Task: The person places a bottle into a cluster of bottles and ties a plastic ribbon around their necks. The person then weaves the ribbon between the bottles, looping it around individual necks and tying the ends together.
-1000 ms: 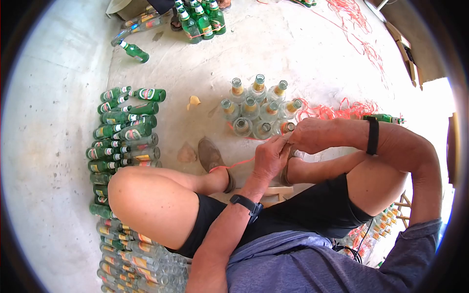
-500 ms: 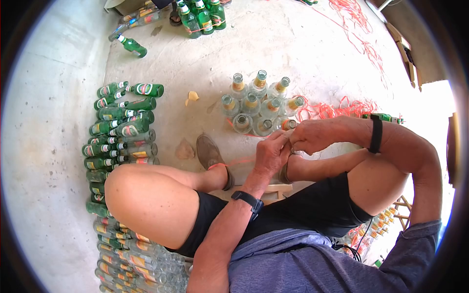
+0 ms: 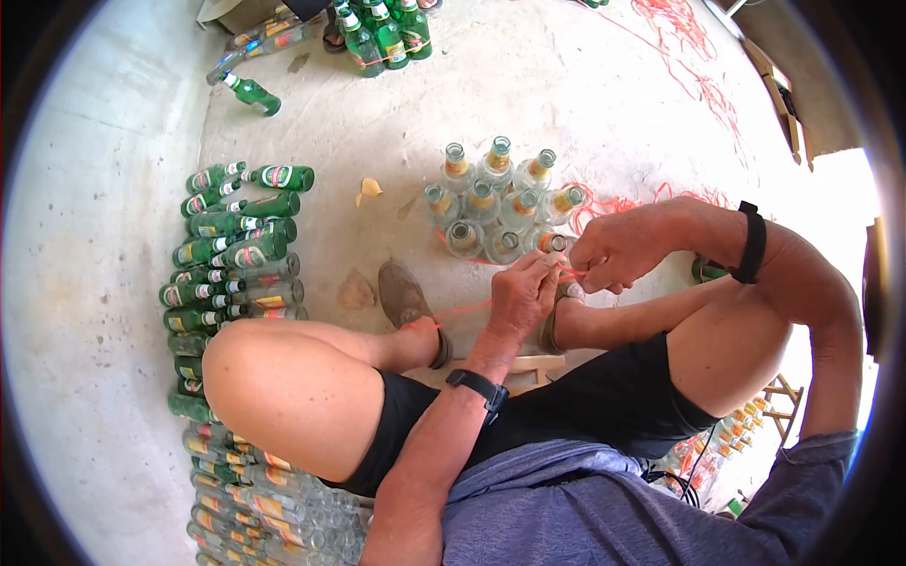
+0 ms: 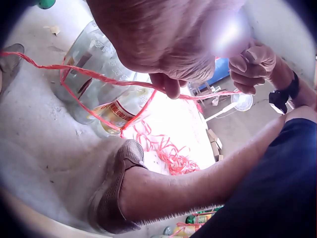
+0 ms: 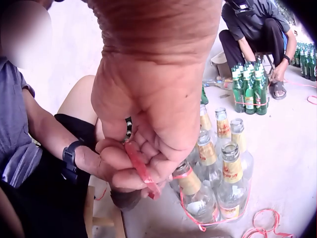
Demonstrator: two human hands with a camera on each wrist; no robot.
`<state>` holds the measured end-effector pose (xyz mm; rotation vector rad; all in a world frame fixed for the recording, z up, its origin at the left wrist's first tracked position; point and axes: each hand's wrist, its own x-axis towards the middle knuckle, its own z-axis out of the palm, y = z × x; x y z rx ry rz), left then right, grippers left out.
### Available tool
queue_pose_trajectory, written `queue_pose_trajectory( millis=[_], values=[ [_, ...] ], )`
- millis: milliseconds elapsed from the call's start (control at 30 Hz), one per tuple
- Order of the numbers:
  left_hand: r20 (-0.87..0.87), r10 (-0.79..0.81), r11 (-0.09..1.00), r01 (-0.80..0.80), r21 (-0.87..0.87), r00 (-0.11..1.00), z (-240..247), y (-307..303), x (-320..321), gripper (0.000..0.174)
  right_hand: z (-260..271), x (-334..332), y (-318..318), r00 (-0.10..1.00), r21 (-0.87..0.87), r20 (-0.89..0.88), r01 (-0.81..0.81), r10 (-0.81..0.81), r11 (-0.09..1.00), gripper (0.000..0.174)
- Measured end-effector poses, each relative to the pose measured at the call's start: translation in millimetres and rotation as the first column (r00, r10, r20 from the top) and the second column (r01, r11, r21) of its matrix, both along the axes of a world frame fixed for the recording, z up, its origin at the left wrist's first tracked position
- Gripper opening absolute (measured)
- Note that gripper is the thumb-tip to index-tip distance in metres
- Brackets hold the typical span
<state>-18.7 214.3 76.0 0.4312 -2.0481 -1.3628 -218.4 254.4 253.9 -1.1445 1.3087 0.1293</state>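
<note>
A cluster of upright clear glass bottles [image 3: 481, 200] with yellow neck labels stands on the floor before the person. Red plastic twine [image 4: 106, 79] loops around the bottles, and one length stretches toward the left foot. My left hand [image 3: 521, 297] pinches the twine beside the nearest bottle necks. Just to its right, my right hand [image 3: 618, 250] has curled fingers around a strand; in the right wrist view a flattened twine end [image 5: 140, 166] sticks out of the fist. A short stretch of twine [image 3: 572, 274] spans between the two hands.
Green bottles [image 3: 222, 223] lie stacked along the left wall, with clear ones nearer. Loose red twine [image 3: 604, 203] lies right of the cluster. A tied bundle of green bottles [image 3: 382, 42] stands farther off by another person [image 5: 260, 39]. The person's shoe [image 3: 404, 292] is near the cluster.
My right hand has moved to the right, away from the left hand, and twine now shows between them. The left hand stays nearly in place, still pinching.
</note>
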Motion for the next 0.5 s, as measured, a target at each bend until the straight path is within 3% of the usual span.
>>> queue_pose_trajectory(
  millis=[167,367,467,500],
  values=[
    [0.016,-0.014,0.999,0.013,0.038,1.000,-1.3,-0.2,0.4,0.014,19.6,-10.8,-2.4,0.997,0.011,0.061,0.053,-0.053,0.999,0.028],
    [0.004,-0.004,0.991,0.004,0.135,1.000,-0.6,3.2,-2.1,0.013,51.9,-24.1,-8.9,0.991,-0.011,-0.125,0.052,-0.053,0.999,0.024],
    [-0.014,0.004,0.986,-0.002,0.165,1.000,-10.4,4.4,-3.5,0.013,67.2,-26.5,-7.5,0.979,-0.066,-0.098,0.171,-0.176,0.983,0.027],
    [-0.011,0.003,0.982,-0.001,0.187,1.000,-10.1,4.4,-3.5,0.013,68.3,-29.5,-6.7,0.983,-0.063,-0.113,0.135,-0.141,0.989,0.028]
  ],
)
